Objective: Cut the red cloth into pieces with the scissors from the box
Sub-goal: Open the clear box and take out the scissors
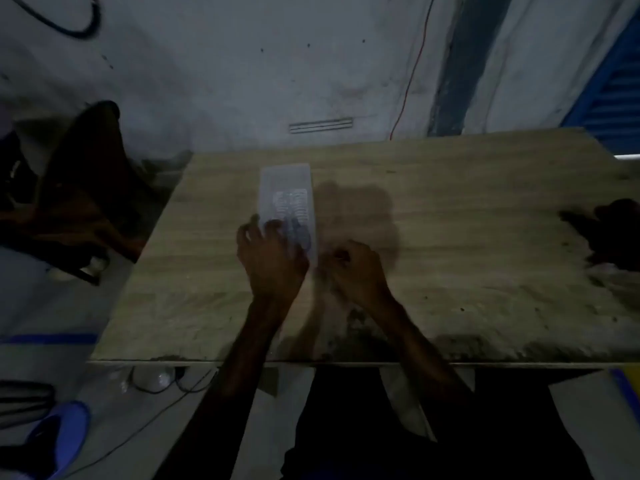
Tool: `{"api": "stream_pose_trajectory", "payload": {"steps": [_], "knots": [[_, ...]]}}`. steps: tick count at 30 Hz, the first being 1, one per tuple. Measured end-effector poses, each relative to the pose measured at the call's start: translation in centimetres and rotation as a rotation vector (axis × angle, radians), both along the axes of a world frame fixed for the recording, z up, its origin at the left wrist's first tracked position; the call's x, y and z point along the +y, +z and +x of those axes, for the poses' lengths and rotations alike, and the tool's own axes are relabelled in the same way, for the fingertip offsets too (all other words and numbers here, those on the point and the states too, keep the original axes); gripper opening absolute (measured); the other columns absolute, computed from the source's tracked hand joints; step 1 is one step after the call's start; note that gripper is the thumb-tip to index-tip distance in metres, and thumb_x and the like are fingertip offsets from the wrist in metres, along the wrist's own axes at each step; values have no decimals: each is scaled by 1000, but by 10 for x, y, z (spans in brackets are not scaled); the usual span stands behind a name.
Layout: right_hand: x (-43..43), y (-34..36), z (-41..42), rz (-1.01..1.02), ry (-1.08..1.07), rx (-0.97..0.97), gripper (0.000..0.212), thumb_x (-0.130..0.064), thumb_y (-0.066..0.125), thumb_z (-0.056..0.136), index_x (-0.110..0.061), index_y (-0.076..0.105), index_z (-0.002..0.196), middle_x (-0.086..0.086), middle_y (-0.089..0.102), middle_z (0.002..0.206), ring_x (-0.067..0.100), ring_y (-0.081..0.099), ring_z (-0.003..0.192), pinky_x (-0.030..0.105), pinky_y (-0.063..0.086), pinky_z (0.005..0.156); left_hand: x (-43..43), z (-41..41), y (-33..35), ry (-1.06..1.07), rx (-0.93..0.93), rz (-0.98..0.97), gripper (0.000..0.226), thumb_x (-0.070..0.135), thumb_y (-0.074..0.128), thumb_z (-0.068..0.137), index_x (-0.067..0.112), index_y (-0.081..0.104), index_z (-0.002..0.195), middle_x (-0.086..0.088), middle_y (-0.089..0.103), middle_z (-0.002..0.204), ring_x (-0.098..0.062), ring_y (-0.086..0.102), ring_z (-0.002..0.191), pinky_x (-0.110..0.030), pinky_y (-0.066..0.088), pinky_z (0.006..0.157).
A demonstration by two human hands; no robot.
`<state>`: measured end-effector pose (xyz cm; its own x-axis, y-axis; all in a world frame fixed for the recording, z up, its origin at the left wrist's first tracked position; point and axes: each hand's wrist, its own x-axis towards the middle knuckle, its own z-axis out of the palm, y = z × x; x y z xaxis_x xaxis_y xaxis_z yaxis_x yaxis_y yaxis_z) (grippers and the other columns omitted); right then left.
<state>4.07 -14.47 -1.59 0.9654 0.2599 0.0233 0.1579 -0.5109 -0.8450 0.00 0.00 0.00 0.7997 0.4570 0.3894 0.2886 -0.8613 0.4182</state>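
Observation:
A translucent plastic box (287,188) lies lengthwise on the wooden table (450,209), left of centre. Dark shapes show through its near half, probably the scissors (299,232), blurred. My left hand (272,261) lies over the box's near end, with its fingers curled round the box's left side and top. My right hand (356,271) sits just right of the box's near corner with its fingers curled inward; the dim, blurred frame hides whether it holds anything. A dark crumpled cloth (613,233) lies at the table's right edge, its colour lost in the low light.
The table's near edge (311,362) runs just in front of my body. A dark chair-like shape (83,188) stands left of the table. On the floor lie cables (156,389) and a blue slipper (65,434). A red wire (412,74) hangs on the wall behind.

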Motion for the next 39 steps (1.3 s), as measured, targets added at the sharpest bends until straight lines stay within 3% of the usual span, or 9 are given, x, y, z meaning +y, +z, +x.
{"api": "stream_pose_trajectory", "payload": {"steps": [2,6,8,13,16,22,27,33,39], "knots": [[11,1,-1,-26,-18,2,44,-49,60,84,-6,68,80,10,71,83,28,67,87,33,42,70,9,-6,4,140,31,-168,57,37,66,79,7,57,126,-26,52,137,-46,49,124,-50,42,99],[27,4,-3,-22,-36,62,33,-35,68,91,-19,55,66,-1,56,68,26,66,80,24,33,61,12,-14,6,119,-1,-485,55,30,71,90,7,49,135,-22,66,121,-39,63,112,-39,48,90],[27,9,-5,-30,-43,23,32,-28,69,91,-20,56,63,-6,56,65,15,59,73,15,30,52,7,-16,9,94,-22,-497,53,30,69,94,7,49,137,-21,68,120,-37,65,111,-37,48,90],[13,14,-11,11,-91,19,38,-26,69,89,-23,49,58,-13,54,58,8,57,67,13,32,50,-10,-24,10,62,-48,-480,55,44,63,96,10,51,137,-18,67,126,-35,64,114,-37,48,92],[-5,21,-16,69,-114,1,22,-25,68,90,-24,63,69,-7,64,66,8,62,67,22,37,55,-25,-23,11,42,-62,-459,52,42,66,95,12,54,136,-13,68,126,-33,64,114,-34,47,91],[-50,19,-25,135,-199,-31,18,-29,69,90,-14,76,85,-3,75,77,14,71,74,34,56,69,-67,-24,12,-24,-126,-536,48,35,73,92,18,57,133,-7,67,129,-24,63,117,-24,43,93],[-68,9,-33,183,-219,25,37,-47,62,83,-16,76,96,-5,77,81,12,73,78,42,59,73,-86,-30,8,-36,-140,-540,45,33,73,92,17,59,132,-4,68,128,-18,64,114,-15,39,88],[-65,3,-41,213,-182,48,27,-40,65,86,-19,77,99,-6,78,85,9,74,81,40,60,76,-78,-40,-2,-40,-148,-539,46,33,75,90,16,60,130,-5,69,127,-22,65,114,-21,45,89],[-52,4,-38,243,-148,20,18,-29,69,92,-20,78,104,-16,73,83,-1,70,80,22,56,72,-62,-41,-2,-32,-202,-602,48,38,77,88,25,58,129,-1,70,123,-21,67,111,-39,56,93]]}}
